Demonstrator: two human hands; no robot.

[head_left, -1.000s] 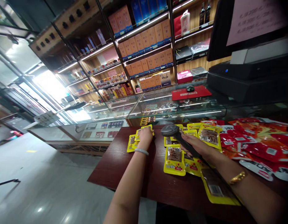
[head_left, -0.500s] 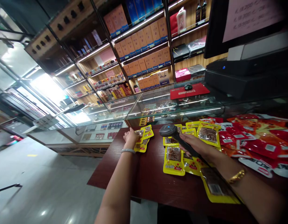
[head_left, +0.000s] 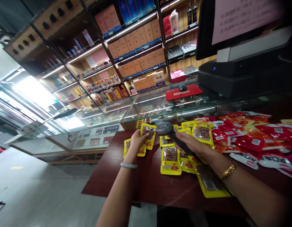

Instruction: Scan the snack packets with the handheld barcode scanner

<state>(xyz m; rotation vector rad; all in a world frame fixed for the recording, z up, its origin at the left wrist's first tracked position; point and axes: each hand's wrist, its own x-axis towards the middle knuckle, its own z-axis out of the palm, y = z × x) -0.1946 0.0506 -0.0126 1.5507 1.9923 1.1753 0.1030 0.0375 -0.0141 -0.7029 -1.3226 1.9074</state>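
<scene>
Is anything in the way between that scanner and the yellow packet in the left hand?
Nothing visible is. The left hand holds the yellow packet, and the scanner in the right hand appears right beside it in this view; I can't judge the gap in depth.

Stocked shelves [head_left: 131, 27], a glass display counter [head_left: 127, 108] and a handheld scanner [head_left: 176, 139] mark a shop.

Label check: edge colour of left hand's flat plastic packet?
Yellow, on the flat plastic packet; head view.

Left hand [head_left: 137, 140] grips a yellow packet [head_left: 150, 141]; right hand [head_left: 192, 144], a scanner [head_left: 175, 137].
</scene>
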